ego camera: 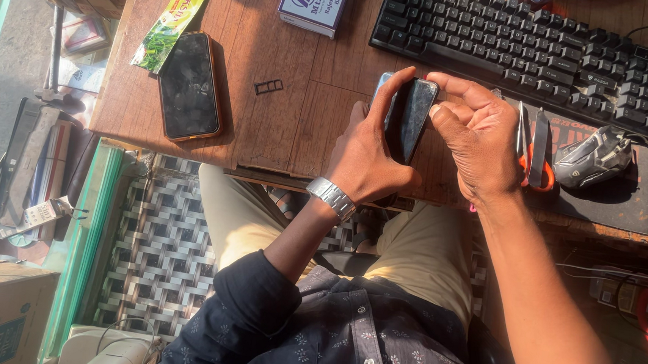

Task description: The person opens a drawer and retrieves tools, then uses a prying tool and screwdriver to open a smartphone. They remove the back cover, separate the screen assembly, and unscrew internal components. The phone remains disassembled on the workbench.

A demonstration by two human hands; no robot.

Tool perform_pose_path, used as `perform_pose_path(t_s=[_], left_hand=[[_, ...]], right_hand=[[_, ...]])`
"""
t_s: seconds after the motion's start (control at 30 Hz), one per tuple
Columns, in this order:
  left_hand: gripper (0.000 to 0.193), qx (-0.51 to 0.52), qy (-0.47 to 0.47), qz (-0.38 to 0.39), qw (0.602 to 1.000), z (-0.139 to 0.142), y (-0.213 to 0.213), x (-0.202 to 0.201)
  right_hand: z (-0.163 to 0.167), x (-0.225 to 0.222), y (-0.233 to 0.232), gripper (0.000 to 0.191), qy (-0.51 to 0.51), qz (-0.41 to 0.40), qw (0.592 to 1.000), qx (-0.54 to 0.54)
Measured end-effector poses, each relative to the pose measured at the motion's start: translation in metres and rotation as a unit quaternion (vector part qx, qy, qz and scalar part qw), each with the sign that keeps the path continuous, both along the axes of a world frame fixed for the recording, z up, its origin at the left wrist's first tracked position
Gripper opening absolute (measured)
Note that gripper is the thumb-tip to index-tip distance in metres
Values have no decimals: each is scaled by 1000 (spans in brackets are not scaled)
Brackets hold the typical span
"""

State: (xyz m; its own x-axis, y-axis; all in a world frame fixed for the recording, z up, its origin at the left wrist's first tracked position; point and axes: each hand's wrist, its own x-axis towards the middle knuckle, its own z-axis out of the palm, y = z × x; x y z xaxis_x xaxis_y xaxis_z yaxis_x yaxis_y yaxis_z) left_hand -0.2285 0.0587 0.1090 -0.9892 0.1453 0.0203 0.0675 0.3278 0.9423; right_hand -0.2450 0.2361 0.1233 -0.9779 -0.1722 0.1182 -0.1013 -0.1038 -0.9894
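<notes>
Both hands up over the desk edge [266, 136], clasped on one dark phone [412, 116] held on edge near frame centre; left hand [367, 158] wrapped around it from 8 o'clock, forefinger stretched along the upper rim, steel watch [331, 198] at the wrist; right hand [479, 140] closing in from 3 o'clock, thumb and fingertips pinching the phone's top corner. At 9 o'clock from the hands, well apart, a second phone [189, 87] in an orange case, flat and screen up; between the two, a small SIM tray [268, 87] on bare wood. At 10 o'clock, a green and yellow packet [174, 18] just beside the orange-cased phone's top. At 11 o'clock, a white and blue box [315, 1] at the frame's top. At 1 o'clock, a black keyboard [531, 52]. At 3 o'clock, just beside the right hand, orange-handled scissors [536, 155], then a grey mouse [593, 157] on a dark mat [634, 204]. At 6 o'clock, khaki trousers and a dark floral shirt.
</notes>
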Motion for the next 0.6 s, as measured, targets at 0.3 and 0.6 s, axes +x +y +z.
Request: perform_pose_path(t_s=[0.3, 0.6], left_hand=[[117, -25, -15, 16, 999, 7, 3, 4], [114, -43, 8, 9, 999, 9, 3, 5]], right_hand=[[-7, 3, 1, 41, 2, -16, 1000, 23], [-10, 1, 1, 30, 0, -48, 999, 10]])
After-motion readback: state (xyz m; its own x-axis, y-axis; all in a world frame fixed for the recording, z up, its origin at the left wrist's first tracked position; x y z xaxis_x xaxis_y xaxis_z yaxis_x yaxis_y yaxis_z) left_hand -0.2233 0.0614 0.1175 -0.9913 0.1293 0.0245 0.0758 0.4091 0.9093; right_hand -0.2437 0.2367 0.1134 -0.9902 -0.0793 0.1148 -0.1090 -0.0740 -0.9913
